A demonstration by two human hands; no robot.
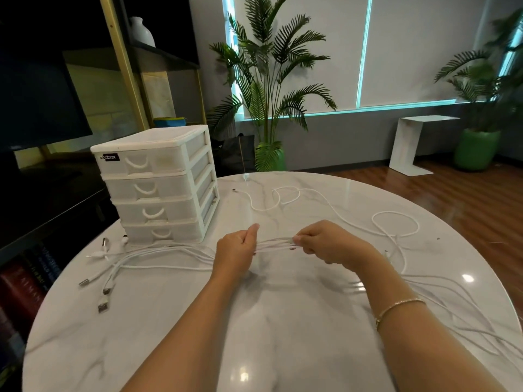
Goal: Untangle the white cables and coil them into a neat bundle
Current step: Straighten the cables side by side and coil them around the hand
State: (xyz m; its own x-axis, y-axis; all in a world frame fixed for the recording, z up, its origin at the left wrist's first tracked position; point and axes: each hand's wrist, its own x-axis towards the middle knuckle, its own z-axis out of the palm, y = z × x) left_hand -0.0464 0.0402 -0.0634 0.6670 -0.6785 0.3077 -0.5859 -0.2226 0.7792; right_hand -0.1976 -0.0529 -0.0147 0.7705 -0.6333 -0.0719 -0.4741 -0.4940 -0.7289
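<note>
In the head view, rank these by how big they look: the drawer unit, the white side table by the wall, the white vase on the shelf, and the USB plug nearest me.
1. Drawer unit, largest, though nearest.
2. White side table, farther away, so true size unsure.
3. White vase.
4. USB plug, smallest.

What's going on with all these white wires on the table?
A person is sorting out a mess of white cables on a round marble table. The left hand and right hand each grip the same bunch of strands, stretched between them just above the tabletop. Plug ends fan out to the left near a small white drawer unit, and loose loops lie farther back and to the right. Nothing is coiled yet.
</note>
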